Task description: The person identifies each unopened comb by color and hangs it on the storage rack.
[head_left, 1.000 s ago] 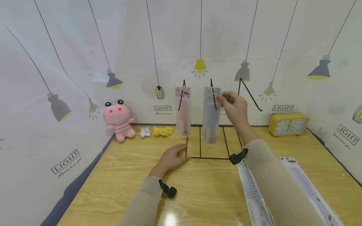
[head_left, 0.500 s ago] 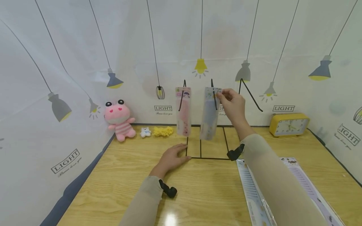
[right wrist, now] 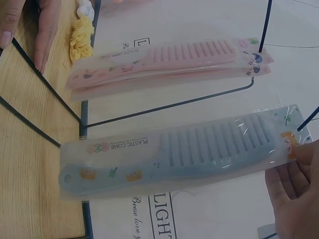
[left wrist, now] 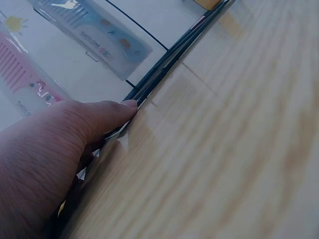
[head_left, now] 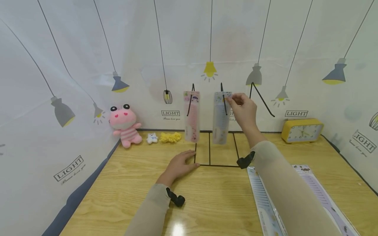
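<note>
A packaged blue plastic comb hangs upright on the middle hook of a black wire rack. My right hand pinches the top right corner of its clear sleeve between thumb and finger. In the right wrist view the whole comb shows inside the sleeve. Packaged pink combs hang on the left hook, two of them visible in the right wrist view. Low at the rack's front left corner my left hand rests with fingers straight, its thumb along the base wire in the left wrist view.
The rack's right hook carries nothing. Flat packages with blue and purple prints lie at the front right. A yellow clock stands back right; a pink plush toy, white bear figure and yellow yarn sit back left.
The blue comb's package has shifted back along the hook, swung left at its lower end, and now hangs nearly straight. My right hand keeps its pinch; the left hand has not moved.
</note>
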Demonstrator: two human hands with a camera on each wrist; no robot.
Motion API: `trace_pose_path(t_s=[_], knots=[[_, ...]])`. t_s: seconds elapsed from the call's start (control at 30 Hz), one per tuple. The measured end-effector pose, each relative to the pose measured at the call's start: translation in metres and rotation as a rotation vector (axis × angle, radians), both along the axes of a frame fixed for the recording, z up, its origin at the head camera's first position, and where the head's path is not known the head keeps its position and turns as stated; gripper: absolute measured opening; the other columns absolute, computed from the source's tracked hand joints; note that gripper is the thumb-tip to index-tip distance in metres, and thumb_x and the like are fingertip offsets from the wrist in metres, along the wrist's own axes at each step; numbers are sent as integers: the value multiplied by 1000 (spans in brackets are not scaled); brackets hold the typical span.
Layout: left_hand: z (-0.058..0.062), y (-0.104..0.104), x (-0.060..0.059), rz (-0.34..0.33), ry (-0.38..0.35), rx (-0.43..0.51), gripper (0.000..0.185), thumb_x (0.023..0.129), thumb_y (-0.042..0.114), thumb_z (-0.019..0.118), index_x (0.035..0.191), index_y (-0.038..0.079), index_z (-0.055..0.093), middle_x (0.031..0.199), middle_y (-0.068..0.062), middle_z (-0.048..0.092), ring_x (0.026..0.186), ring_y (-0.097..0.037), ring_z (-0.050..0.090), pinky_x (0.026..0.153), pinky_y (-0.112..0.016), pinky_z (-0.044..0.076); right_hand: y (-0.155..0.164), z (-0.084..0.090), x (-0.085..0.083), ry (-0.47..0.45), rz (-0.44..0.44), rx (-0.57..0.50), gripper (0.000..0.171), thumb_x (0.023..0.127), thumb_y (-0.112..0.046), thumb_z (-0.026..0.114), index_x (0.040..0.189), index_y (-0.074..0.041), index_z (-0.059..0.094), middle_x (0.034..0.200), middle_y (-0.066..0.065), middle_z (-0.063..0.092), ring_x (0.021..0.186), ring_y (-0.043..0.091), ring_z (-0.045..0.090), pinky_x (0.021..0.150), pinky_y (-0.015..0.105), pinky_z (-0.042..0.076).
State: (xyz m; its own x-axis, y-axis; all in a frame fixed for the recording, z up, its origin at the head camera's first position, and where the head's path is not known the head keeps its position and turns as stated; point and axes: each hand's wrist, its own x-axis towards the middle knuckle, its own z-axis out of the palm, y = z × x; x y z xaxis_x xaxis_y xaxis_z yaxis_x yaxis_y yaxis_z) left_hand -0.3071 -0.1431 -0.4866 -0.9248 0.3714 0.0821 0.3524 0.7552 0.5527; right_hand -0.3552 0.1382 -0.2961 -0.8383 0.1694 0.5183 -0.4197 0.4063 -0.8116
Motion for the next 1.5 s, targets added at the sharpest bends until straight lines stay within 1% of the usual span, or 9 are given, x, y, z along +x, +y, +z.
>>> trace_pose_path(t_s=[0.27,0.47,0.63,0.77,0.97,1.1,1.27,1.4,1.5], knots=[[0,0,-1,-5,9,2,70,93,64,59,151,27,49,157,4,41,146,-22,35,118,-50,30,9,-9,8,-40,-15,-1,35,100,-38,62,114,-6,69,106,8,70,93,15,63,75,23,51],[2,1,1,-7,8,2,70,93,62,60,151,26,48,157,3,41,146,-23,35,118,-50,30,20,-21,21,-125,8,-3,43,95,-49,66,113,-10,68,106,4,70,95,14,62,80,27,51],[6,1,1,-6,21,4,68,94,59,61,152,24,48,157,3,42,146,-24,36,119,-49,29,27,-29,27,-142,48,-16,52,88,-58,70,110,-11,69,104,4,71,94,14,63,80,28,50],[6,1,-1,-4,22,-3,68,94,60,60,152,25,48,157,3,42,146,-23,36,119,-49,30,32,-34,34,-150,65,0,54,86,-61,71,110,-13,70,105,4,72,96,15,64,82,31,51],[5,1,0,-9,19,3,68,95,59,60,151,24,48,157,2,42,146,-25,36,118,-50,30,43,-42,46,-175,75,69,54,87,-62,69,112,-14,71,109,3,72,99,14,64,84,32,51],[4,1,2,-10,19,-4,68,95,59,60,151,23,49,157,2,42,146,-25,36,118,-50,30,50,-47,54,-207,102,60,54,86,-62,71,112,-14,71,109,3,72,99,14,65,84,30,52],[2,1,3,-2,15,-1,68,94,60,60,151,25,49,156,4,43,146,-22,36,118,-49,30,60,-50,65,-239,146,46,53,87,-59,71,115,-14,70,112,2,71,102,14,63,87,33,50],[3,1,3,-5,16,10,69,94,60,61,151,24,49,156,5,43,146,-22,35,119,-49,30,71,-54,74,-253,168,99,50,90,-55,70,118,-13,69,114,2,70,102,13,63,83,30,54],[3,2,3,-8,16,10,69,94,61,60,151,24,48,157,5,42,146,-21,35,119,-48,30,80,-58,82,-266,169,170,48,92,-55,68,118,-14,68,114,4,70,101,14,64,80,29,57]])
